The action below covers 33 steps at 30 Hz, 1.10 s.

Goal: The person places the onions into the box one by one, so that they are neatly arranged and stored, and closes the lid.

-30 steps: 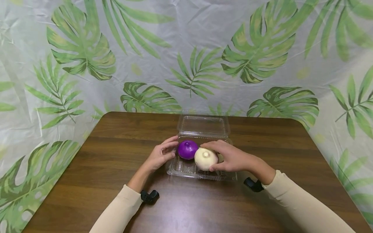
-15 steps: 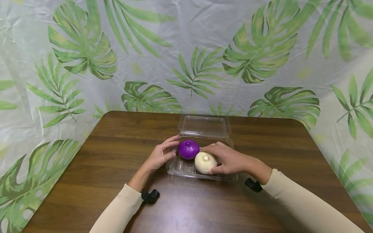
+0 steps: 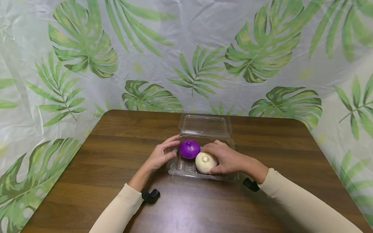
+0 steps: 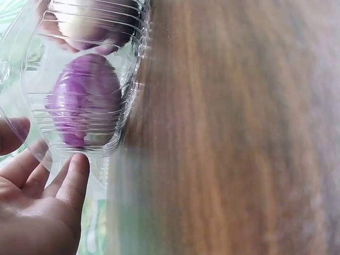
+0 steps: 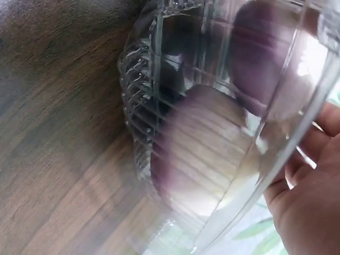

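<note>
My right hand [image 3: 225, 157] grips a white turnip [image 3: 205, 163] with purple on its underside, thumb at its front and fingers behind. This turnip sits low inside a clear plastic clamshell box [image 3: 181, 166]. Left of it in the box lies a glossy purple onion [image 3: 189, 149]. Through the box wall in the right wrist view, another pale and purple turnip [image 5: 204, 151] shows; in the head view the right hand hides it. My left hand [image 3: 158, 156] stays at the box's left side with relaxed fingers, fingertips [image 4: 79, 162] right at its wall.
Behind the box its hinged clear lid [image 3: 205, 124] stands open toward the back edge of the brown wooden table [image 3: 131, 129]. A leaf-patterned curtain [image 3: 145, 64] hangs directly beyond the table. Black cameras [image 3: 151, 195] are strapped at both wrists.
My right hand has lowered the white turnip slightly toward the front of the box and still holds it. The left hand, the onion and the box keep their places.
</note>
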### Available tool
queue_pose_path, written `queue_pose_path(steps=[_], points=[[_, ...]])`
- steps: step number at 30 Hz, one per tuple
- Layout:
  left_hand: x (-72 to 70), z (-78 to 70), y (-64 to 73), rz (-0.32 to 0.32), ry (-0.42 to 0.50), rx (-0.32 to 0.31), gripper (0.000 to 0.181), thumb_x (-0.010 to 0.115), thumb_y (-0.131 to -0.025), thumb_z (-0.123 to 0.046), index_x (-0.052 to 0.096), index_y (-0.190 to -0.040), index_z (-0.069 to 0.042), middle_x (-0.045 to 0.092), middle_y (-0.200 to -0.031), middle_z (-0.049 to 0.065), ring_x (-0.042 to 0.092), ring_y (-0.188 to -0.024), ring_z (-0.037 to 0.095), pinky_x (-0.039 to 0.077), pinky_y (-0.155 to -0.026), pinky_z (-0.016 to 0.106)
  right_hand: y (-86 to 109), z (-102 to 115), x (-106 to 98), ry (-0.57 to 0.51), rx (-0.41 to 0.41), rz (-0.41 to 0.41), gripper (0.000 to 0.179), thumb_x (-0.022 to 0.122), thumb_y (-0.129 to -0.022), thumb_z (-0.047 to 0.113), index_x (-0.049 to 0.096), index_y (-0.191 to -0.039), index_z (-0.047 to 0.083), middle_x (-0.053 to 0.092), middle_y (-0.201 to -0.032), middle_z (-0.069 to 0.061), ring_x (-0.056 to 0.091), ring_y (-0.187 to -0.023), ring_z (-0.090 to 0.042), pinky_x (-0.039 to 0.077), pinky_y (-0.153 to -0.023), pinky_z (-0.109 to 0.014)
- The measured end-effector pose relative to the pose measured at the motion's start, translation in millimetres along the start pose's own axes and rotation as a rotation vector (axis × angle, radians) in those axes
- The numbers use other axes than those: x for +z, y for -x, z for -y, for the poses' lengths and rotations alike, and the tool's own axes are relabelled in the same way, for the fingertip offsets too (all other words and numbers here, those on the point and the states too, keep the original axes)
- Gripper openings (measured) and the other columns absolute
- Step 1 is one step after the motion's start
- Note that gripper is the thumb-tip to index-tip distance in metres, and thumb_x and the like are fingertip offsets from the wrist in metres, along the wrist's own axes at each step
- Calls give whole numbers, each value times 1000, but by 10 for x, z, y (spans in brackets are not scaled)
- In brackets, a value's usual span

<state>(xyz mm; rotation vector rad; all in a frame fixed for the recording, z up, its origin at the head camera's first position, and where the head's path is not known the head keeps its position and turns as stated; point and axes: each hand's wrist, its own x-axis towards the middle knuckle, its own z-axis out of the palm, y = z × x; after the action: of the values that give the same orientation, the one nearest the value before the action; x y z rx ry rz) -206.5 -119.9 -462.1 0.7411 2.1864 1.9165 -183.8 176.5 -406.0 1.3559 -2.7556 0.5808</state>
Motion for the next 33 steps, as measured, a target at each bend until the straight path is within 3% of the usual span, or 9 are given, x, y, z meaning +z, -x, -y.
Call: queue_pose_path(steps=[11, 33], points=[[4, -3, -6, 4, 4, -3, 49, 57, -84, 11, 51, -133, 17, 36, -158, 23, 38, -144, 43, 32, -116, 52, -13, 54, 34, 113, 28, 50, 72, 85, -68, 39, 61, -132, 14, 64, -132, -5, 58, -119, -26, 37, -94, -50], [24, -24, -9, 1, 1, -14, 48, 55, -85, 14, 51, -133, 17, 36, -158, 23, 39, -143, 43, 33, -116, 51, 26, 8, 67, 132, -9, 71, 71, 86, -72, 35, 60, -135, 14, 61, -136, -8, 57, -124, -29, 36, -100, -58]])
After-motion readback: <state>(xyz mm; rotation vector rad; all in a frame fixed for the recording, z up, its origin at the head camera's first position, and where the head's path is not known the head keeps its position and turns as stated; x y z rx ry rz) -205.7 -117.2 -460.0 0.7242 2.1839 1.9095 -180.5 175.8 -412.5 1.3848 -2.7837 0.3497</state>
